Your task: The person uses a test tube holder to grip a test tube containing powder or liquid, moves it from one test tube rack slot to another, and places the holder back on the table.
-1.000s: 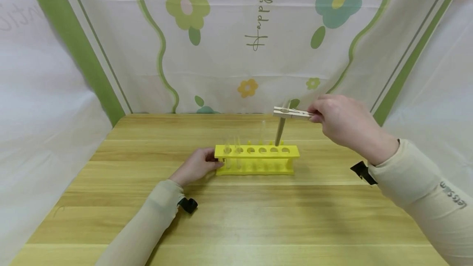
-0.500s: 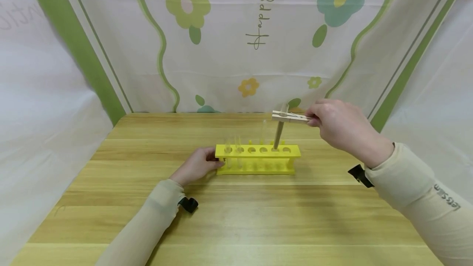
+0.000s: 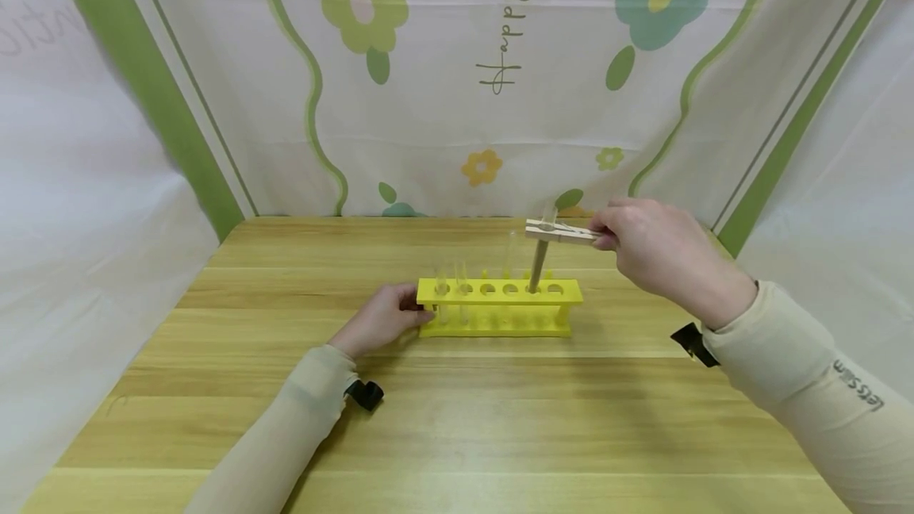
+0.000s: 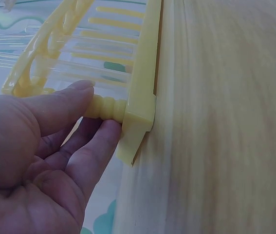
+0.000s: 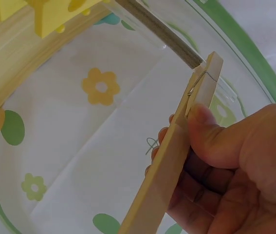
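Note:
My left hand (image 3: 382, 316) grips the left end post of a yellow test tube rack (image 3: 493, 332); in the left wrist view, thumb and fingers (image 4: 91, 151) pinch that ridged post (image 4: 106, 107). My right hand (image 3: 664, 252) holds a wooden test tube clamp (image 3: 564, 234) by its handle. The clamp grips a glass test tube (image 3: 539, 264) near the mouth. This tube has grey-brown contents and leans slightly, its lower end at the rack's second hole from the right. In the right wrist view, the thumb presses on the clamp (image 5: 164, 156) near its wire spring.
Two clear test tubes (image 3: 462, 270) stand in the rack's left holes. Another clear tube (image 3: 510, 252) rises behind the rack's middle, among yellow pegs. The rack stands on a wooden table (image 3: 457, 419). A flowered white cloth (image 3: 428, 86) hangs behind the table.
My right hand has lowered the clamp and tube, bringing the tube's bottom from above the rack down to the hole. My left hand keeps its grip on the rack.

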Tool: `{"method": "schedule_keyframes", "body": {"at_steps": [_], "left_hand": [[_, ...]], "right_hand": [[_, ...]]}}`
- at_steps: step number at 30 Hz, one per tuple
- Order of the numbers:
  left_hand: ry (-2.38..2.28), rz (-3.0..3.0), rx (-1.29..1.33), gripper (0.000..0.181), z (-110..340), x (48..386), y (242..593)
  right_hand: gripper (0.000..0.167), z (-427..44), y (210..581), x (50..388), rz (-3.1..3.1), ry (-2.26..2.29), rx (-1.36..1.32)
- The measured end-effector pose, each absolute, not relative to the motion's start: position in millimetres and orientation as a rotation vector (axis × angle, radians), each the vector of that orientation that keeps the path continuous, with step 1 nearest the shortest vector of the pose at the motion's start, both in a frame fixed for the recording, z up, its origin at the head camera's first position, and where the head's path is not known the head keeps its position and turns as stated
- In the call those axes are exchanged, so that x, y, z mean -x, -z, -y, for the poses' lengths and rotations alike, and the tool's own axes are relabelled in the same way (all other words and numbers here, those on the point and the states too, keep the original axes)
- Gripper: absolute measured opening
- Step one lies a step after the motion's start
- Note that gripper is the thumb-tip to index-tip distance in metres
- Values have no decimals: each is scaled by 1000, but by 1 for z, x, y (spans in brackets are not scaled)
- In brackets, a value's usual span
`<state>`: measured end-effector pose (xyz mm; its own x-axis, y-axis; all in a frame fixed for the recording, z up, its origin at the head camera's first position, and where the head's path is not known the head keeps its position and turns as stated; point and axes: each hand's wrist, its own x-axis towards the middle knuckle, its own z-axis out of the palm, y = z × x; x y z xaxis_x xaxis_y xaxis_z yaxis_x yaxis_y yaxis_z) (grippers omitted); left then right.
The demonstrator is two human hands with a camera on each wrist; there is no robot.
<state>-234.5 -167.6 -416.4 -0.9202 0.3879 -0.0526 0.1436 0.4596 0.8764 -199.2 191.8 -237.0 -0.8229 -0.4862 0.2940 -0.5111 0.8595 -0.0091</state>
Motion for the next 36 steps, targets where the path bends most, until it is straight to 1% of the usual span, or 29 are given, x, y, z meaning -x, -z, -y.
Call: {"method": "schedule_keyframes", "body": {"at_steps": [8,13,19,36], "left_hand": [[-1445,-2468,-469,26,168,235,416],[-1456,-2459,-469,26,168,236,417],[-1445,-2468,-461,25,168,236,417],[-1440,-2477,-479,27,169,236,418]], "right_hand": [[8,-190,245,200,2763,-135,-749],[4,-191,250,200,2767,-139,-745],[7,-190,254,201,2824,-154,-736],[8,-191,265,202,2798,-150,-758]]}}
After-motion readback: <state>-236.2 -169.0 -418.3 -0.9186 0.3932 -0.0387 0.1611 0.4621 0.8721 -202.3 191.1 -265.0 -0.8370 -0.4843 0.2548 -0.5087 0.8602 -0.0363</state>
